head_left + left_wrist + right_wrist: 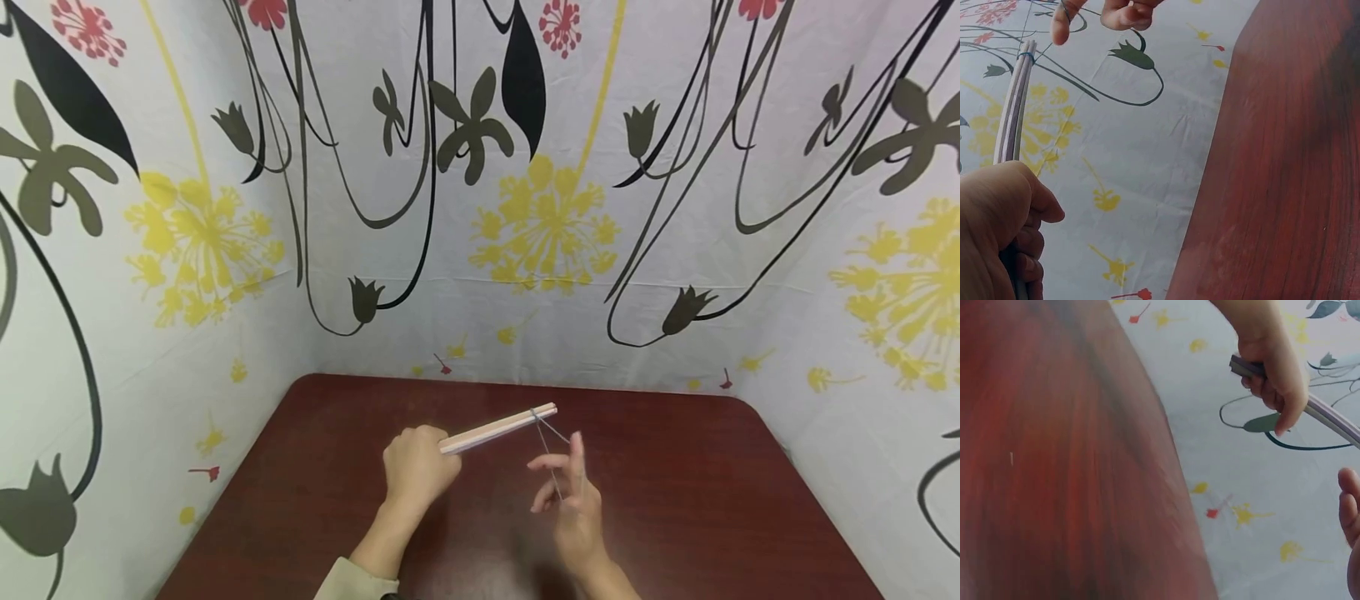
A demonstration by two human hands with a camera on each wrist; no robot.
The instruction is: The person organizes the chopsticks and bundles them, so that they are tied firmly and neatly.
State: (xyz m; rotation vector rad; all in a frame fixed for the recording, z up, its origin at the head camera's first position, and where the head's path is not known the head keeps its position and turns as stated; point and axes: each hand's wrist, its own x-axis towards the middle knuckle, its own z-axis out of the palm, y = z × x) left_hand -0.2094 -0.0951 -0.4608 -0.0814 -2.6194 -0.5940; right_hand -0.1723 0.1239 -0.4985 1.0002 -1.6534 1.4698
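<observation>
My left hand [422, 471] grips a bundle of chopsticks [495, 427], pale and slender, pointing up to the right over the table. In the right wrist view their darker ends poke out behind the left hand [1277, 372]. Close to the far tip, a thin grey-blue rubber band [552, 428] loops round the bundle. It runs taut from there to my right hand [579, 504], which has it hooked on its fingers. The index finger points up and the others bend toward the left. Only some right fingers [1349, 506] show at the edge of the right wrist view.
A dark red-brown wooden table [675, 500] with rounded far corners lies below both hands. White cloth [337, 250] printed with yellow, grey and red flowers hangs behind it and along both sides.
</observation>
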